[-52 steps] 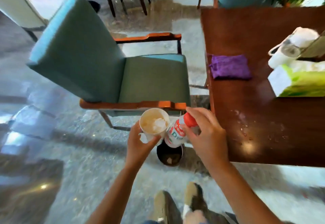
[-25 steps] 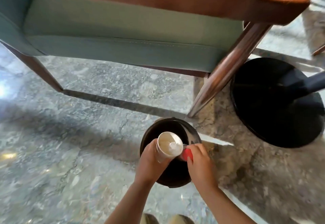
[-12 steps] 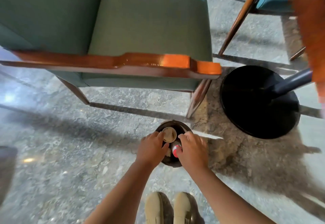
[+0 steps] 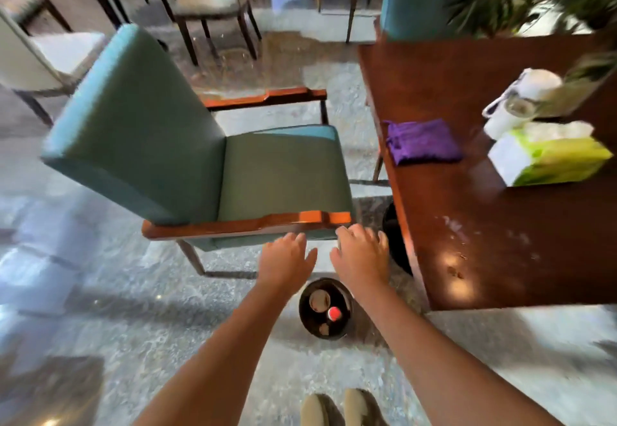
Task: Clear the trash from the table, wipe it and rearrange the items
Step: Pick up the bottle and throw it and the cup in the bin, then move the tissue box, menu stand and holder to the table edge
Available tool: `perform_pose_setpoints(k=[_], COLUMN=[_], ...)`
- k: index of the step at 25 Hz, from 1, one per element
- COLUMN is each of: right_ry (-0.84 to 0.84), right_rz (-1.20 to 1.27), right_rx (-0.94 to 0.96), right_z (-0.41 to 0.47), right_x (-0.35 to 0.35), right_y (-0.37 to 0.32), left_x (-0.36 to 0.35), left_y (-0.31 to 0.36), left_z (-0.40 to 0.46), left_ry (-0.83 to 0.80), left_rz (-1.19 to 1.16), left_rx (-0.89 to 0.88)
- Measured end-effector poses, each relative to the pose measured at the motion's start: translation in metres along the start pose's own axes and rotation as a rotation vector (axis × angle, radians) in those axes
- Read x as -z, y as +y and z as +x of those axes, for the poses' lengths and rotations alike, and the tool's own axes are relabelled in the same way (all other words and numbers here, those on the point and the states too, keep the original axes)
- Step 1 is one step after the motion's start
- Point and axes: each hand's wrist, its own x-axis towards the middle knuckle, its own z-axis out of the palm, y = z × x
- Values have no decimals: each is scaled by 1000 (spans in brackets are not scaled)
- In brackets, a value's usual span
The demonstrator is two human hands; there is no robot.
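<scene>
Dark polished wood forms the bench [image 4: 500,211], glossy and hard, with pale crumbs and smears [image 4: 457,225] scattered near its front edge. Head view: both hands hover above the floor bin [image 4: 325,308], the left hand [image 4: 287,258] and right hand [image 4: 362,255] each with fingers spread loosely and holding nothing. Inside the round black bin lie a paper cup [image 4: 320,300] and a bottle with a red cap [image 4: 334,313]; the trash is thus judged already cleared. A purple cloth [image 4: 422,140] lies crumpled at the left edge of the bench, well apart from the spill; it looks soft, light and limp, so it would be best gathered by pinching a bunched fold at its middle. A green-and-white tissue box [image 4: 547,161] sits to the right, thin card, likely light and easily dented, best held by its two long sides. Just behind it lies a white jug [image 4: 521,101], blurred. A teal upholstered chair [image 4: 200,158] with wooden armrests stands beside the bench.
</scene>
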Motion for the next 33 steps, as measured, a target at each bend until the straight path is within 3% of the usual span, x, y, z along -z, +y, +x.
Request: perform_pose_setpoints(k=[7, 15, 19, 27, 33], right_ry=[214, 351, 315, 222, 217], right_rz=[-48, -47, -84, -145, -148], right_rx=[-99, -237, -236, -232, -193], right_z=[-30, -20, 12, 81, 108], right_x=[91, 143, 156, 185, 186], right_y=[49, 140, 204, 348, 405], left_x=[70, 71, 52, 6, -33], left_y=[88, 191, 243, 339, 353], left_z=[6, 38, 75, 145, 174], left_ry=[125, 140, 191, 158, 72], left_rz=[-74, -99, -148, -158, -127], left_rx=[-253, -447, -446, -273, -232])
